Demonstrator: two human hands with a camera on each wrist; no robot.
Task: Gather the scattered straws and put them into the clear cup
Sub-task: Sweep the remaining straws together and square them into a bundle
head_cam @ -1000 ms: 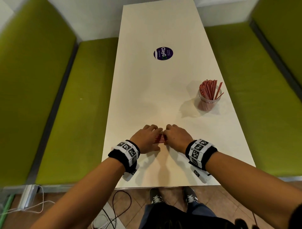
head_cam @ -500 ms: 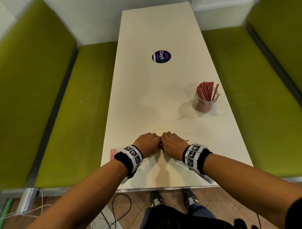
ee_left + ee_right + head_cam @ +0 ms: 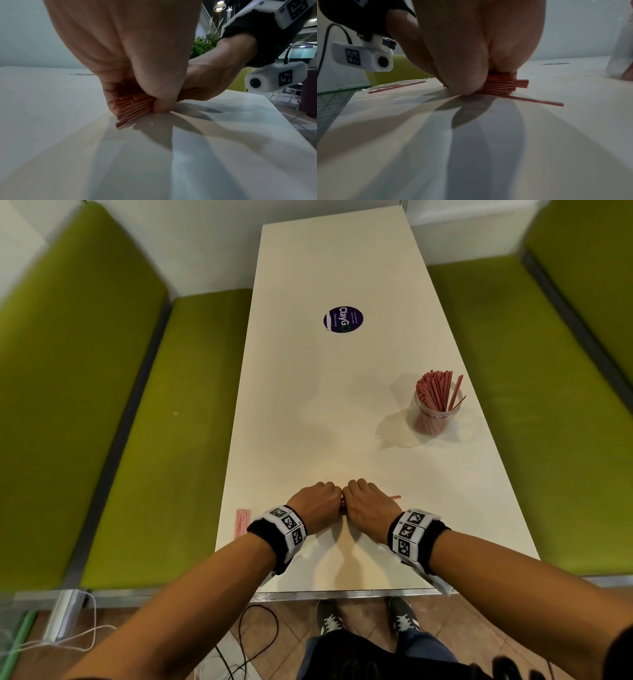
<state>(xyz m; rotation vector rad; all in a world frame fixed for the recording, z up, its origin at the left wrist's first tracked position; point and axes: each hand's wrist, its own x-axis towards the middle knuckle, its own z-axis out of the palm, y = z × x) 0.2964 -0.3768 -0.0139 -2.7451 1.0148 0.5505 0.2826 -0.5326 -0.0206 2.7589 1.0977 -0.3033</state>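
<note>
A bundle of red straws [image 3: 133, 106] [image 3: 502, 84] lies on the white table [image 3: 342, 412] near its front edge. Both hands grip it from either end, fingers curled round it. My left hand [image 3: 318, 503] and my right hand [image 3: 368, 505] meet knuckle to knuckle, hiding most of the bundle in the head view. One loose straw [image 3: 537, 101] [image 3: 394, 497] pokes out to the right of the right hand. The clear cup [image 3: 433, 414] stands at the right, holding several red straws upright.
A flat packet of red straws [image 3: 241, 522] [image 3: 397, 86] lies at the table's left edge. A round purple sticker [image 3: 343, 319] sits at the table's middle. Green benches [image 3: 154, 422] run along both sides.
The two hands have drawn closer together and curled tighter round the bundle, so less of it shows between them. The head view has shifted; the packet at the left edge now shows.
</note>
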